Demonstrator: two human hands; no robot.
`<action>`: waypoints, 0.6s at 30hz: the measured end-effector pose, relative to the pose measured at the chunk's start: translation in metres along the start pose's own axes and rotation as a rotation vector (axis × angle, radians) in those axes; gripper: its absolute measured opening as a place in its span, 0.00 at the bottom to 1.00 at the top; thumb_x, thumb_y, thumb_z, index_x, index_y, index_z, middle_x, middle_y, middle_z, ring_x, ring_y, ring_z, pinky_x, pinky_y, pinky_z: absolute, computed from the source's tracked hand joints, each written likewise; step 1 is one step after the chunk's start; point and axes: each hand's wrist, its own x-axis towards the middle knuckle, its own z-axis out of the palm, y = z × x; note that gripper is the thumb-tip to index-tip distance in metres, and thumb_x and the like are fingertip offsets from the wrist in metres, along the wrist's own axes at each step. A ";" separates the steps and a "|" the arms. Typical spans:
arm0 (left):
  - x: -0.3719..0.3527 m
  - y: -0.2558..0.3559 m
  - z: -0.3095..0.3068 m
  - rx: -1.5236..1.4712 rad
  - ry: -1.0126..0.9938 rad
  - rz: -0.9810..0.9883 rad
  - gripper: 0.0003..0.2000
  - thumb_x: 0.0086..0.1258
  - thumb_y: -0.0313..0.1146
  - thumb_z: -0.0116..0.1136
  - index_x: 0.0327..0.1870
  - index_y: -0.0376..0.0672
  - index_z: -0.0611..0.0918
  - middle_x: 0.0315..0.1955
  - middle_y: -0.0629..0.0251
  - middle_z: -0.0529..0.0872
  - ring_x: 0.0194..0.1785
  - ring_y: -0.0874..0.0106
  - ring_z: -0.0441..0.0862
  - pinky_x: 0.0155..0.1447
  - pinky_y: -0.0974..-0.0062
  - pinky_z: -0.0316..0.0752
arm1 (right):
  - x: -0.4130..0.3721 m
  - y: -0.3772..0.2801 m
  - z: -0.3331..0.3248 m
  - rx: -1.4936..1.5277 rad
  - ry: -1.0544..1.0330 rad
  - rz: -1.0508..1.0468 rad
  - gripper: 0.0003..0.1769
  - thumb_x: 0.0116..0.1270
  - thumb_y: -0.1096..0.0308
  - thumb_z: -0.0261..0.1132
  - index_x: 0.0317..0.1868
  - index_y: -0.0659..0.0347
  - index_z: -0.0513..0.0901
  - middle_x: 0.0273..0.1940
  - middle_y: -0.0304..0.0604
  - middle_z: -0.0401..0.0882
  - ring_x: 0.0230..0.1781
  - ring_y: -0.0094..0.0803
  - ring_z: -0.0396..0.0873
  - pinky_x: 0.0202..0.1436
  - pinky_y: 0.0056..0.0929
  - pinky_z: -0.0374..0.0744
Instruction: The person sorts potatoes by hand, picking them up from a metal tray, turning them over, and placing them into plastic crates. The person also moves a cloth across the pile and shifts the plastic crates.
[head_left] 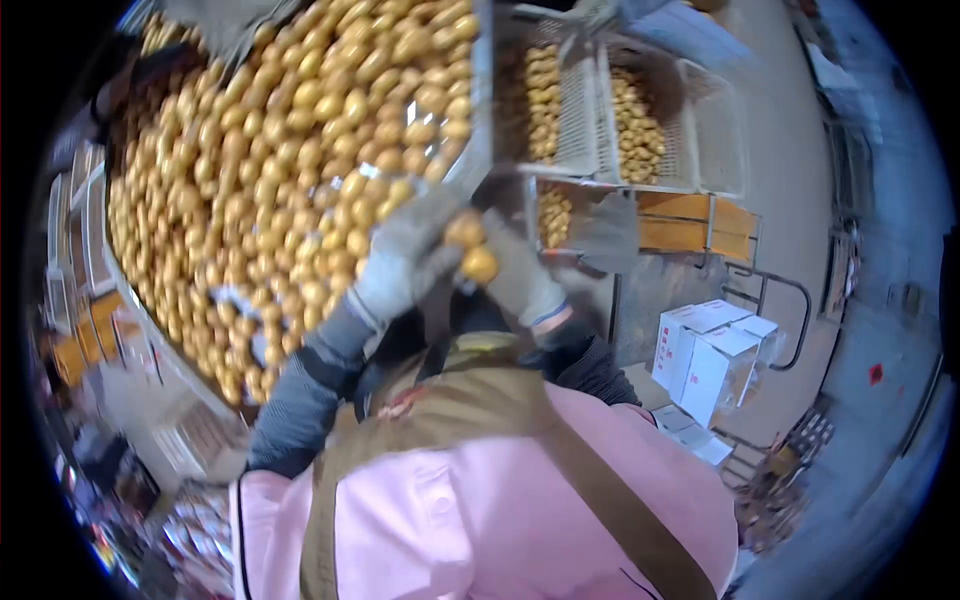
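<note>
Both of my hands wear pale grey gloves and come together at the right edge of a large table heaped with round yellow-brown fruits. My left hand has its fingers curled against two of the fruits. My right hand closes on the same pair from the other side. One held fruit is browner; the other is more yellow and lies just below it. The hands are slightly blurred, and some fingertips are hidden.
White crates with more fruits stand beyond the table to the right. Below them are an orange-brown box and white cartons by a metal cart frame. Another person's gloved hand reaches in at the top left.
</note>
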 end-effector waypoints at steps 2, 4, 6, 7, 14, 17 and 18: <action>0.007 0.014 0.016 -0.049 -0.115 0.013 0.25 0.75 0.36 0.56 0.71 0.39 0.73 0.68 0.46 0.76 0.70 0.48 0.73 0.74 0.55 0.66 | 0.002 0.016 -0.030 -0.010 0.015 -0.009 0.22 0.82 0.52 0.54 0.62 0.60 0.78 0.49 0.37 0.83 0.47 0.22 0.79 0.50 0.23 0.80; 0.014 0.018 0.024 -0.014 -0.143 0.016 0.25 0.77 0.37 0.54 0.73 0.36 0.71 0.69 0.46 0.75 0.71 0.48 0.72 0.74 0.58 0.66 | -0.028 -0.014 -0.042 -0.063 0.060 0.064 0.23 0.78 0.50 0.61 0.59 0.61 0.80 0.47 0.37 0.82 0.48 0.23 0.80 0.50 0.25 0.80; 0.014 0.027 0.028 -0.060 -0.016 -0.142 0.21 0.79 0.34 0.52 0.70 0.36 0.74 0.65 0.47 0.79 0.68 0.51 0.76 0.73 0.61 0.68 | -0.054 -0.049 -0.067 -0.149 0.164 -0.027 0.16 0.75 0.59 0.65 0.54 0.61 0.81 0.46 0.42 0.83 0.42 0.26 0.82 0.41 0.24 0.83; 0.011 0.025 0.030 -0.110 0.041 -0.232 0.19 0.80 0.33 0.51 0.67 0.35 0.76 0.62 0.49 0.81 0.66 0.54 0.78 0.71 0.63 0.70 | -0.072 -0.082 -0.075 -0.543 0.321 -0.405 0.15 0.74 0.62 0.66 0.54 0.62 0.80 0.47 0.43 0.83 0.41 0.28 0.83 0.40 0.24 0.84; 0.018 0.027 0.045 -0.242 0.220 -0.449 0.17 0.85 0.35 0.44 0.61 0.31 0.79 0.48 0.53 0.87 0.53 0.65 0.84 0.62 0.68 0.76 | -0.090 -0.312 -0.168 -0.818 1.236 -1.600 0.24 0.67 0.71 0.66 0.61 0.66 0.73 0.54 0.55 0.78 0.49 0.47 0.80 0.54 0.41 0.81; 0.015 0.027 0.049 -0.186 0.272 -0.431 0.19 0.85 0.38 0.44 0.61 0.31 0.79 0.47 0.52 0.87 0.52 0.64 0.84 0.61 0.68 0.76 | -0.051 -0.427 -0.207 -0.420 1.078 -1.616 0.21 0.73 0.59 0.66 0.57 0.66 0.76 0.53 0.54 0.82 0.52 0.42 0.82 0.56 0.41 0.80; 0.013 0.026 0.050 -0.192 0.281 -0.444 0.18 0.85 0.37 0.44 0.62 0.31 0.79 0.48 0.52 0.87 0.53 0.65 0.84 0.61 0.69 0.76 | -0.037 -0.471 -0.226 -0.661 1.198 -1.435 0.26 0.73 0.54 0.67 0.60 0.66 0.75 0.54 0.55 0.82 0.54 0.46 0.82 0.57 0.41 0.80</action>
